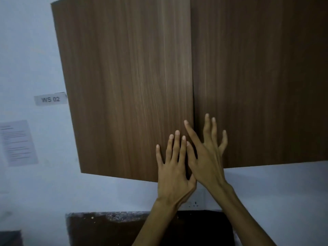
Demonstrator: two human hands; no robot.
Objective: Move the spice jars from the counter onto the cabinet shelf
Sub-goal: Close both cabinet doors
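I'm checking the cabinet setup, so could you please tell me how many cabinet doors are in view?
2. The left door fills the centre, with the left hand spread near its lower right corner. The right door adjoins it, under the right hand. More doors may lie out of frame.

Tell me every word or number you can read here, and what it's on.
"WS 02": on a small white label stuck to the wall beside the left cabinet door.
Printed sheet lower on the wall: lines of text, too blurred to read.
Nothing else carries writing.

Dark counter [106,229], pale crumbs [92,218].
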